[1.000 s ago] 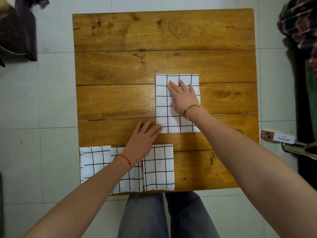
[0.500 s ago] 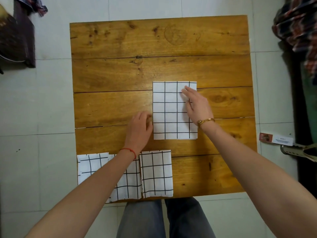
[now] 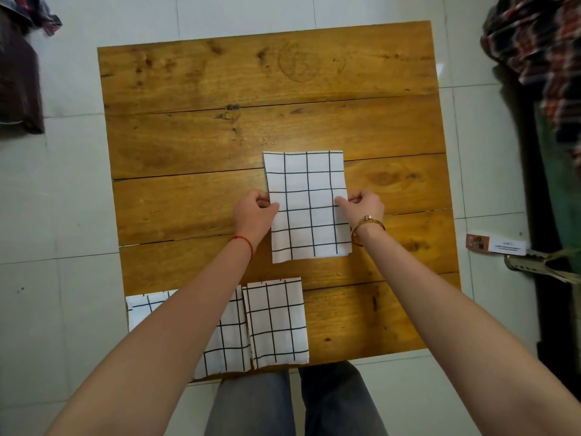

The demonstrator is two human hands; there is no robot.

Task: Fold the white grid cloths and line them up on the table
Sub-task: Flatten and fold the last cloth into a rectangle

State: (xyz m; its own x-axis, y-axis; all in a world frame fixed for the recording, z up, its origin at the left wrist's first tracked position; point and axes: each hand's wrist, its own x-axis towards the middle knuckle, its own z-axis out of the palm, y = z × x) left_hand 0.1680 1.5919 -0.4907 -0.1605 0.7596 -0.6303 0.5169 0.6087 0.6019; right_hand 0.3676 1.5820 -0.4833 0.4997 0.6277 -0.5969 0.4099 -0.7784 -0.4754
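A folded white grid cloth [image 3: 306, 184] lies flat near the middle of the wooden table [image 3: 220, 136]. My left hand [image 3: 253, 214] pinches its left edge about halfway down. My right hand [image 3: 364, 207] pinches its right edge at the same height. Along the table's near edge lie folded grid cloths side by side: one [image 3: 276, 322] in plain view, another [image 3: 231, 341] to its left partly under my left forearm, and a third [image 3: 144, 309] at the near left corner, mostly hidden.
The table stands on a pale tiled floor. Dark cloth [image 3: 19, 73] hangs at the far left and patterned fabric [image 3: 534, 42] at the far right. A small label box [image 3: 493, 245] and a sandal [image 3: 540, 267] lie on the floor to the right.
My right hand slid off the cloth's top to its right edge. My left hand came up from near the lower cloths to the left edge. Both now pinch the cloth.
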